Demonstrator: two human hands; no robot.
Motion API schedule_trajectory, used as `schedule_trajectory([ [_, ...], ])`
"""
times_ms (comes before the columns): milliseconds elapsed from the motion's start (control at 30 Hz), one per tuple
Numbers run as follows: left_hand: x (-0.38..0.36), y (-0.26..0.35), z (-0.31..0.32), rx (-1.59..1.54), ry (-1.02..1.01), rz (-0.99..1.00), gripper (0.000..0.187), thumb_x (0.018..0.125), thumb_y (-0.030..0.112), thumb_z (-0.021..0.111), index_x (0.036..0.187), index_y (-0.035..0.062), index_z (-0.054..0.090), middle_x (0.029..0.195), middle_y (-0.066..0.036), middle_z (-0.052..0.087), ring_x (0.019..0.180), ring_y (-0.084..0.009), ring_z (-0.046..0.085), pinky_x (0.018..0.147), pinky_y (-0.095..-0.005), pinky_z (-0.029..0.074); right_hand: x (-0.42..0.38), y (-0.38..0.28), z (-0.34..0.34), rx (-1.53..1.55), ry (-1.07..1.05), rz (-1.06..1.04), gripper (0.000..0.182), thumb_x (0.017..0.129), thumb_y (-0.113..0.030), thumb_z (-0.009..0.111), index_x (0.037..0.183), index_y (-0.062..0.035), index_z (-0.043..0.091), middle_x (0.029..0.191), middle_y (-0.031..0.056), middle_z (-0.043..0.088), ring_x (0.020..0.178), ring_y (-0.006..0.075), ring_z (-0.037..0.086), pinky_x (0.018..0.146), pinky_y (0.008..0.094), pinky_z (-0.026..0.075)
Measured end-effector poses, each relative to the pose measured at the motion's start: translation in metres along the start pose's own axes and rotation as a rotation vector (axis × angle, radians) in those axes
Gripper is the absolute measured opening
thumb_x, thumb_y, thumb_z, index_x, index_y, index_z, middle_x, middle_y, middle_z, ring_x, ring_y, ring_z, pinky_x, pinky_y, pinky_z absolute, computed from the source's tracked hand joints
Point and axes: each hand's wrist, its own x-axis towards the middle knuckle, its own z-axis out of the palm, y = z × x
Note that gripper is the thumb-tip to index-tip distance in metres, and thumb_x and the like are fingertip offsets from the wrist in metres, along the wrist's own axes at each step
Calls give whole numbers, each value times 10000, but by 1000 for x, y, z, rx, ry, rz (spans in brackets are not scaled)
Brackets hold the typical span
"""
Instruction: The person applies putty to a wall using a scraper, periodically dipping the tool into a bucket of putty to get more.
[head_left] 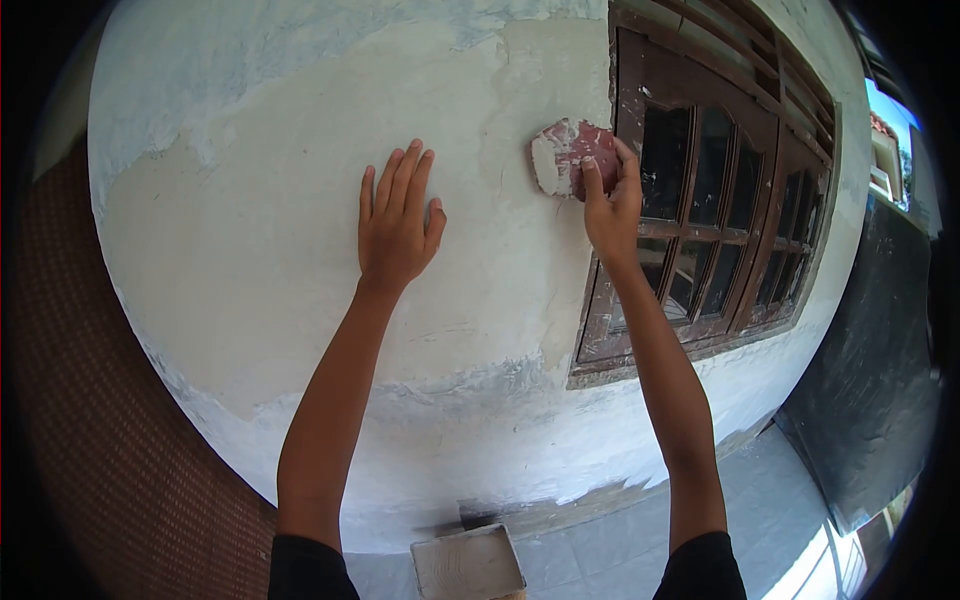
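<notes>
My left hand [397, 220] lies flat against the pale plastered wall [270, 240], fingers spread and holding nothing. Higher up and to the right, my right hand [613, 195] grips a reddish-brown scraper [575, 160] between thumb and fingers, beside the window frame. Whitish paste coats the scraper's left part and spots the rest of it. Its far face, turned to the wall, is hidden. The wall shows smooth beige patches with rougher bluish-white areas above and below.
A brown wooden window [705, 170] with glass panes is right of my right hand. A tray of paste [468, 565] stands low on the grey tiled floor [570, 555]. Brown woven material [110, 360] hangs at the left, a dark sheet [870, 350] at the right.
</notes>
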Motion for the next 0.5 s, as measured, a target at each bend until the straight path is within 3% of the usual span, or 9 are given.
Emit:
schedule_trajectory([
  [67, -1, 0, 0, -2, 1, 3, 560, 907, 150, 545, 1458, 103, 452, 1529, -61, 441, 1424, -251, 388, 1193, -493, 235, -18, -14, 6, -435, -267, -164, 493, 929, -142, 660, 1363, 2, 476, 1148, 206, 537, 1064, 292, 570, 967, 377, 439],
  [133, -1, -1, 0, 4, 1, 12, 560, 907, 148, 546, 1457, 103, 453, 1529, -62, 440, 1425, -252, 386, 1193, -494, 234, -9, 0, 7, -465, -229, -176, 494, 925, -144, 662, 1368, -19, 481, 1133, 214, 535, 1067, 309, 560, 967, 383, 431],
  [233, -2, -1, 1, 9, -1, 6, 560, 907, 147, 546, 1458, 105, 452, 1531, -62, 438, 1426, -253, 384, 1194, -493, 232, 18, 9, -10, -286, 170, -43, 443, 942, -155, 647, 1325, 4, 492, 1145, 198, 550, 1008, 282, 596, 932, 387, 472],
  [267, -1, -1, 1, 10, 1, 5, 560, 907, 147, 546, 1458, 105, 452, 1531, -62, 438, 1426, -253, 384, 1194, -493, 232, 19, 5, -10, -284, 169, -45, 443, 942, -155, 647, 1325, 4, 492, 1145, 198, 550, 1008, 282, 596, 932, 387, 472],
  [333, -1, 1, 0, 64, -3, -3, 535, 916, 174, 537, 1444, 110, 482, 1519, -52, 460, 1403, -222, 420, 1196, -472, 250, 13, -5, -14, 0, 181, 34, 431, 944, -155, 650, 1309, 13, 494, 1154, 190, 560, 977, 267, 610, 914, 388, 488],
  [400, -1, -1, 1, 40, -2, -2, 549, 911, 161, 544, 1452, 108, 466, 1526, -57, 447, 1415, -239, 401, 1194, -484, 241, -6, -17, -3, 109, 93, 71, 430, 942, -149, 652, 1312, 7, 499, 1146, 197, 564, 996, 276, 599, 926, 403, 473],
  [467, -3, -1, 2, 11, -11, 2, 565, 906, 148, 551, 1460, 106, 450, 1534, -62, 434, 1427, -256, 382, 1193, -496, 232, -24, -8, 3, -351, -181, -227, 434, 937, -149, 655, 1314, 7, 503, 1131, 206, 561, 1028, 287, 581, 940, 419, 453],
  [500, -2, -2, 2, 8, -4, 8, 564, 906, 149, 550, 1459, 106, 450, 1534, -62, 434, 1427, -256, 382, 1193, -498, 231, -29, -15, 3, -489, -250, -175, 438, 937, -151, 649, 1319, 10, 506, 1130, 225, 555, 1059, 305, 560, 956, 416, 434],
])
